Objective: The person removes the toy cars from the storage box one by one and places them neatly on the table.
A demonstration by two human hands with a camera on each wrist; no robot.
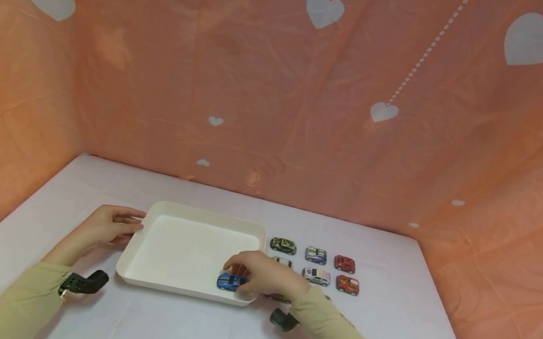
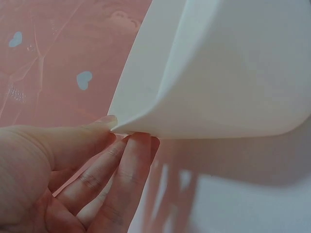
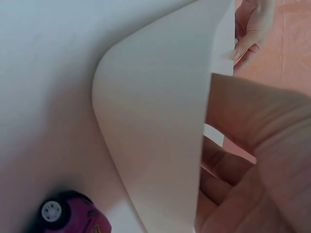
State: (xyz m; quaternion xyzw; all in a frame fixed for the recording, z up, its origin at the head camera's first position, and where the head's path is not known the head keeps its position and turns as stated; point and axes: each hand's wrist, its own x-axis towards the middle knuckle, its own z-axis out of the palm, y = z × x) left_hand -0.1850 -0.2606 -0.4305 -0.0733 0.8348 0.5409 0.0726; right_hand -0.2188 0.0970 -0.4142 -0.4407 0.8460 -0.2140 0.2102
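A white rectangular tray lies on the table. My left hand is at its left side; in the left wrist view the thumb rests on the rim of the tray and the fingers lie under it, pinching the edge. Inside the tray's near right corner, my right hand reaches over the wall and grips a blue toy car between thumb and fingers. The right wrist view shows the right hand behind the tray wall, which hides the blue car.
Several toy cars stand in rows right of the tray, among them a camouflage car, a white car and a red car. My right forearm covers some others. A purple car stands beside the tray wall. Orange cloth hangs around the table.
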